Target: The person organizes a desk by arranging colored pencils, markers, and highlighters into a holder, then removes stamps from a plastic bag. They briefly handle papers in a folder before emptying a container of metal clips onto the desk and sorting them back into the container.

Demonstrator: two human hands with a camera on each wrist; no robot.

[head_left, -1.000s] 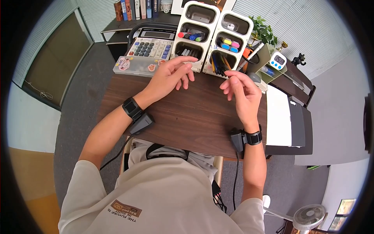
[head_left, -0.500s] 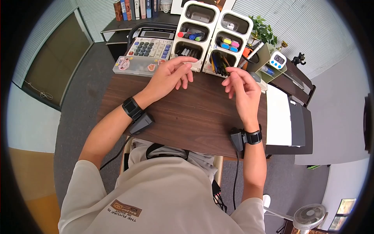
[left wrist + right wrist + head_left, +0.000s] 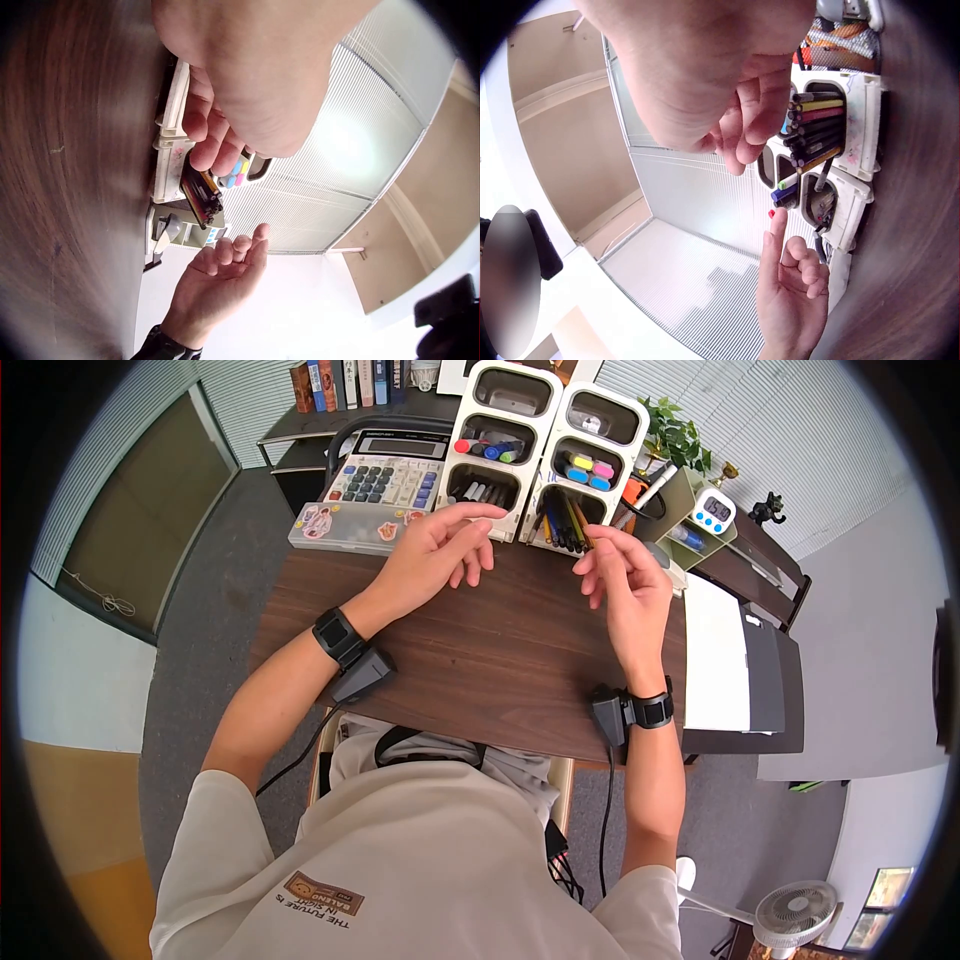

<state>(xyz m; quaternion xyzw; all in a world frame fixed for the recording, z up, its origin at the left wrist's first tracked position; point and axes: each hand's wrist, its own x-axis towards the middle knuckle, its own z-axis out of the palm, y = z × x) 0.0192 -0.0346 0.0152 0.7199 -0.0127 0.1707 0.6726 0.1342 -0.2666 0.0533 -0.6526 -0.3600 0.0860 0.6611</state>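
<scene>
Above the desk, my left hand (image 3: 432, 565) hangs with loosely bent fingers and holds nothing, in front of the left organizer (image 3: 508, 528). My right hand (image 3: 632, 600) hovers at the right, its fingers loosely bent beside the dark and yellow pencils (image 3: 566, 528) in the lowest compartment of the right organizer (image 3: 552, 463). In the right wrist view the right hand (image 3: 705, 82) has nothing visible in it, and the pencils (image 3: 817, 131) stand in their compartment. Whether a fingertip touches a pencil, I cannot tell.
A calculator (image 3: 385, 478) and a stickered clear case (image 3: 350, 528) lie at the back left. Right of the organizers are a mesh pen cup, a green holder, a white timer (image 3: 713, 511) and white paper (image 3: 715, 660). Books (image 3: 350, 385) stand behind.
My right hand has shifted slightly up and to the right, and the pencils beside it have changed their lean and spread. My left hand has hardly moved.
</scene>
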